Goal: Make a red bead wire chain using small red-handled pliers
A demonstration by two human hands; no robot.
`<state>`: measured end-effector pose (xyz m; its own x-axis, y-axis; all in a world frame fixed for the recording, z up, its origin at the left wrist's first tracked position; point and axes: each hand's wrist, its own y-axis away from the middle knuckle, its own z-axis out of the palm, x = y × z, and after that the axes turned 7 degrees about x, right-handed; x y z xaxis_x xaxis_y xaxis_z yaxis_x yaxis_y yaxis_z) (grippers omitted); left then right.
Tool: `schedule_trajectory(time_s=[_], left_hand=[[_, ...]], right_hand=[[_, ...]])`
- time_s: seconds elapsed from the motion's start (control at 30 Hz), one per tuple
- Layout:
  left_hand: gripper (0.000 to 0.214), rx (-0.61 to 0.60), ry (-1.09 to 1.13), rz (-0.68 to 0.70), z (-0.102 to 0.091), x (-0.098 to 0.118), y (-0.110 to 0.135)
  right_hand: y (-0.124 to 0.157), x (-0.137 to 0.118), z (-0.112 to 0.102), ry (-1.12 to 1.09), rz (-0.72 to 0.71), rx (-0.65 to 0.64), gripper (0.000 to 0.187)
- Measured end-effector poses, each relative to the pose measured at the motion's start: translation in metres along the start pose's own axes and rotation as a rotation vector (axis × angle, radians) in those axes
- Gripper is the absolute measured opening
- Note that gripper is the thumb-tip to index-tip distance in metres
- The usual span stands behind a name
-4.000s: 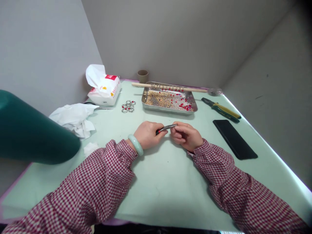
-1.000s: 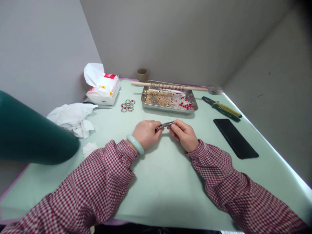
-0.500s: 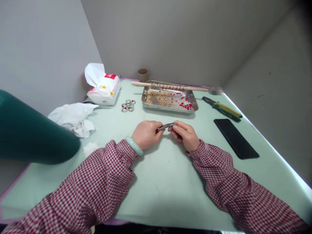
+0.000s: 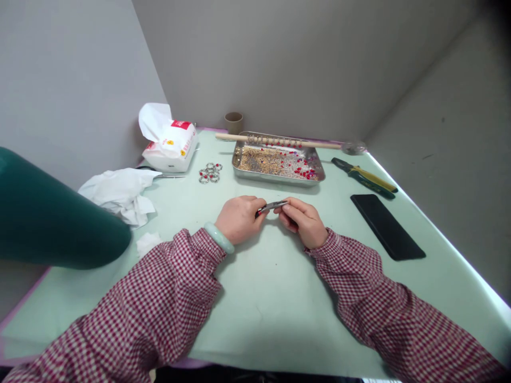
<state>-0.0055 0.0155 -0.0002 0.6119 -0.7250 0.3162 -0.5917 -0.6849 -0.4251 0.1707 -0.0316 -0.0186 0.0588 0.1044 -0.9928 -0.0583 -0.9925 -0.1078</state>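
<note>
Over the table (image 4: 275,308), the left hand (image 4: 241,219) is grasping pliers (image 4: 273,206) toward two o'clock, seemingly for fine control; the right hand (image 4: 302,219) is meeting their tip, its grip indiscernible.

Cool moderate light, left wall (image 4: 67,64) paler at 10 o'clock, back wall (image 4: 255,64) dimmer at 12, white glare along table (image 4: 247,298) edge near 4, soft shadow at 6, blackened corner at 2, sleeves (image 4: 131,303) stretched wide-angle toward 8 and 4, pliers (image 4: 271,206) tip detail unresolved.
</note>
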Motion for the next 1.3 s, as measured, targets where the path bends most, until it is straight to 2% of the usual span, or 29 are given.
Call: schedule_trajectory(time_s=[0.3, 0.53, 0.8, 1.1, 1.3], left_hand=[[0.021, 0.030, 0.040, -0.006, -0.0009, -0.0001, 0.0004], [0.024, -0.001, 0.193, -0.041, -0.0038, 0.0028, -0.0016], [0.029, -0.056, 0.299, -0.061, -0.0041, 0.0022, -0.0028], [0.029, -0.065, 0.293, -0.042, -0.0039, 0.0007, -0.0022], [0.024, -0.005, 0.121, -0.089, -0.0032, 0.0051, 0.0000]], right_hand=[[-0.0006, 0.0012, 0.0004, 0.005, -0.047, 0.027, 0.018], [0.0007, 0.0022, -0.0028, -0.023, -0.084, 0.030, 0.017], [0.0008, 0.0052, -0.0046, -0.162, -0.013, -0.007, 0.017], [0.0010, 0.0059, -0.0053, -0.187, 0.003, -0.032, 0.016], [-0.0014, 0.0028, -0.0010, -0.006, -0.021, 0.052, 0.020]])
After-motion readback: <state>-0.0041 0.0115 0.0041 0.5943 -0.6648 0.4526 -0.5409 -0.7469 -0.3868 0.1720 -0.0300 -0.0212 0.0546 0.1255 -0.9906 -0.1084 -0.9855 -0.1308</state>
